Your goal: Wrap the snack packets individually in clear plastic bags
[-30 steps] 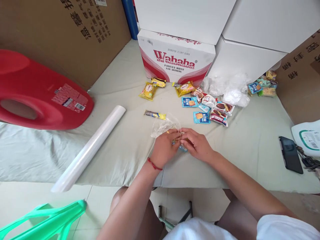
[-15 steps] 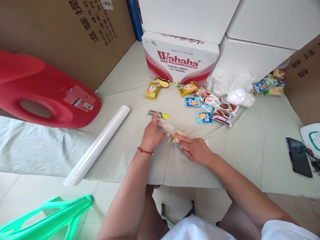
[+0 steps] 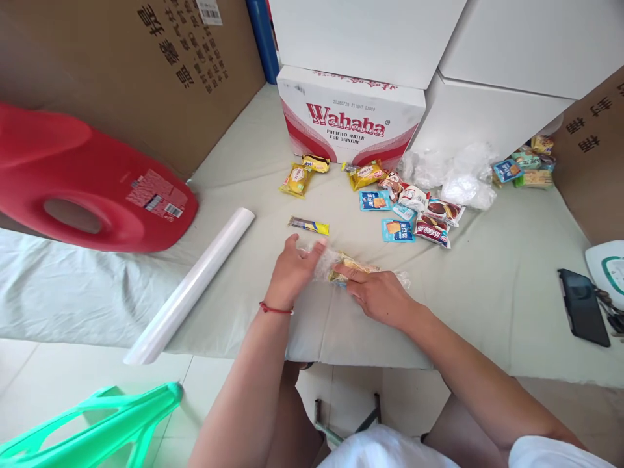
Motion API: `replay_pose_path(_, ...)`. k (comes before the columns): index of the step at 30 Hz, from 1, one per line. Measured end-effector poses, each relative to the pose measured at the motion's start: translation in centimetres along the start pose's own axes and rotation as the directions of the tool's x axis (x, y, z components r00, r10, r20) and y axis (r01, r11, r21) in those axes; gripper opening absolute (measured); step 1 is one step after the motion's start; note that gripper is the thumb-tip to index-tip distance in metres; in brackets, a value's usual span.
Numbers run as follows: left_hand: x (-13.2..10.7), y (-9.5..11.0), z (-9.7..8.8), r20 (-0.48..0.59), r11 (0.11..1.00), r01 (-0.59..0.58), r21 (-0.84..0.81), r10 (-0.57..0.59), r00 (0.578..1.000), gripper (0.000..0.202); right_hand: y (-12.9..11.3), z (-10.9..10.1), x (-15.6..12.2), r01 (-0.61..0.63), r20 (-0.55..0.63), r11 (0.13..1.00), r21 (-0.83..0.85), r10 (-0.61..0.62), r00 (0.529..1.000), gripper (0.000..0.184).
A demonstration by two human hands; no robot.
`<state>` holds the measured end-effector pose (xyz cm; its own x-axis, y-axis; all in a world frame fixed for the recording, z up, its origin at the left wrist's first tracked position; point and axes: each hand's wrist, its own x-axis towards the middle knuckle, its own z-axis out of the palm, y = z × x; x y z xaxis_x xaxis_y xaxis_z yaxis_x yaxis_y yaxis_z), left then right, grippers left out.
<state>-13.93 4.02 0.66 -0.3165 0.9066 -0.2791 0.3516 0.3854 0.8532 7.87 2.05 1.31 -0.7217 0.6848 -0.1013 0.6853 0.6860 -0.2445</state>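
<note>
In the head view, a small bundle of snack packs lies on the cloth near the front edge, with clear plastic film around it. My left hand grips the crumpled film at the bundle's left end, thumb raised over it. My right hand holds the bundle from the near side, index finger stretched along its top; its other fingers are partly hidden. Just beyond my left hand is a yellow and dark snack stick. More film bunches out at the bundle's right end.
A film roll lies at left, beside a red jug. Yellow packs, blue packets and crumpled plastic lie before a Wahaha carton. A phone is at right, a green stool below left.
My left hand has drawn slightly back and left from the snack stick, its fingers shifting on the film. My right hand stays on the bundle, almost unmoved.
</note>
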Motion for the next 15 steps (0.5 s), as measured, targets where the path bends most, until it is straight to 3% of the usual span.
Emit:
replay_pose_path(2, -0.1, -0.2, 0.4, 0.008, 0.996, -0.023, 0.090, 0.023, 1.000, 0.066, 0.0, 0.1, -0.1, -0.003, 0.002, 1.000, 0.004, 0.003, 1.000, 0.031)
replay_pose_path(5, 0.2, -0.6, 0.5, 0.054, 1.000, -0.022, 0.021, 0.021, 0.998, 0.030, 0.4, 0.3, -0.8, 0.018, -0.048, 0.998, 0.065, -0.015, 0.999, 0.035)
replay_pose_path(7, 0.3, -0.7, 0.4, 0.045, 0.999, -0.032, -0.015, 0.032, 0.998, 0.019, 0.7, 0.5, -1.5, 0.036, -0.114, 0.992, 0.123, -0.022, 0.993, 0.042)
replay_pose_path(12, -1.8, 0.5, 1.6, -0.109, 0.984, -0.180, 0.011, 0.181, 0.978, 0.012, 0.7, 1.6, -2.3, 0.056, -0.188, 0.991, 0.118, -0.033, 0.982, 0.048)
replay_pose_path(15, -4.4, 1.3, 3.5, -0.022, 0.943, -0.334, 0.000, 0.334, 0.942, 0.012, 0.3, 2.2, -2.0, 0.068, -0.190, 0.991, 0.118, -0.044, 0.981, 0.050)
